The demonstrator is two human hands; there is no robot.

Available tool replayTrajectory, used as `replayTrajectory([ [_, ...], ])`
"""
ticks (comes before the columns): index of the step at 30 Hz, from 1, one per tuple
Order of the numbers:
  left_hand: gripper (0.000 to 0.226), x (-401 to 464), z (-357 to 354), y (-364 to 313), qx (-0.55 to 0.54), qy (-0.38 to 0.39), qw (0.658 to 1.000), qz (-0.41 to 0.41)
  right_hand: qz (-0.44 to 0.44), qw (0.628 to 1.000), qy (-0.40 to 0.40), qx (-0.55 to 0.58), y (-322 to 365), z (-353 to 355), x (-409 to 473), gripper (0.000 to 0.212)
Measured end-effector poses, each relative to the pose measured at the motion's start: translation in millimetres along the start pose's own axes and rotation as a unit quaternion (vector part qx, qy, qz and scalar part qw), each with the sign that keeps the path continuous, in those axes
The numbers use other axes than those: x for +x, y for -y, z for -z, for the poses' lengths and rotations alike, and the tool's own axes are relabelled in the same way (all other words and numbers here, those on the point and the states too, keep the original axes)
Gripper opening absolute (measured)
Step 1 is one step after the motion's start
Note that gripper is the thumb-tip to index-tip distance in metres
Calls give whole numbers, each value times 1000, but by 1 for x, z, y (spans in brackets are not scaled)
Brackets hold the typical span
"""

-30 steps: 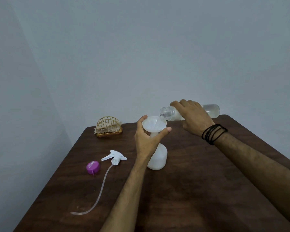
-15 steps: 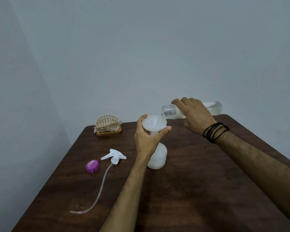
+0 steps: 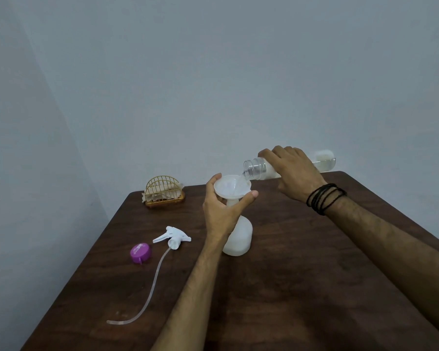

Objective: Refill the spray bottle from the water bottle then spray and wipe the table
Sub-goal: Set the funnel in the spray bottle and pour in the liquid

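Observation:
A white spray bottle (image 3: 239, 239) stands upright near the middle of the dark wooden table (image 3: 302, 287), with a white funnel (image 3: 231, 186) in its neck. My left hand (image 3: 223, 209) grips the funnel and the bottle's neck from the left. My right hand (image 3: 293, 173) holds a clear water bottle (image 3: 257, 168) tipped almost level, its open mouth over the funnel's right rim. Water shows in the bottle's far end. The white spray head (image 3: 174, 236) with its long dip tube lies on the table to the left.
A purple cap (image 3: 140, 253) lies beside the spray head. A yellow wire napkin holder (image 3: 164, 192) with paper napkins stands at the table's far left corner. Grey walls close in behind and to the left.
My right hand has raised the water bottle's far end, tipping its mouth lower towards the funnel. My left hand and the spray bottle have stayed in place.

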State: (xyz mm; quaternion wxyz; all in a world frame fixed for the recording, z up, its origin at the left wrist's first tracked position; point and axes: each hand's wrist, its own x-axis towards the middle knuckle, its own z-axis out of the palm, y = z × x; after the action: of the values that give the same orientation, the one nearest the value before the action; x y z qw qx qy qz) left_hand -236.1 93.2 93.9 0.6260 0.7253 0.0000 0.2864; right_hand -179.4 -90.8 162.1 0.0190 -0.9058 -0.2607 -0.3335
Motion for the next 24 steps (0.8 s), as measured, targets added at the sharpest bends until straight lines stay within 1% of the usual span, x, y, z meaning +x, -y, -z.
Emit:
replayTrajectory([
  [5,97,1,0,1,3,1,1000,0,0,1000,0,3,1,2,0,67],
  [21,100,1,-1,2,0,5,1000,0,3,1000,-14,-2,0,5,3,65],
  [24,97,1,-1,1,-13,4,1000,4,1,1000,-18,-3,-1,5,3,64],
])
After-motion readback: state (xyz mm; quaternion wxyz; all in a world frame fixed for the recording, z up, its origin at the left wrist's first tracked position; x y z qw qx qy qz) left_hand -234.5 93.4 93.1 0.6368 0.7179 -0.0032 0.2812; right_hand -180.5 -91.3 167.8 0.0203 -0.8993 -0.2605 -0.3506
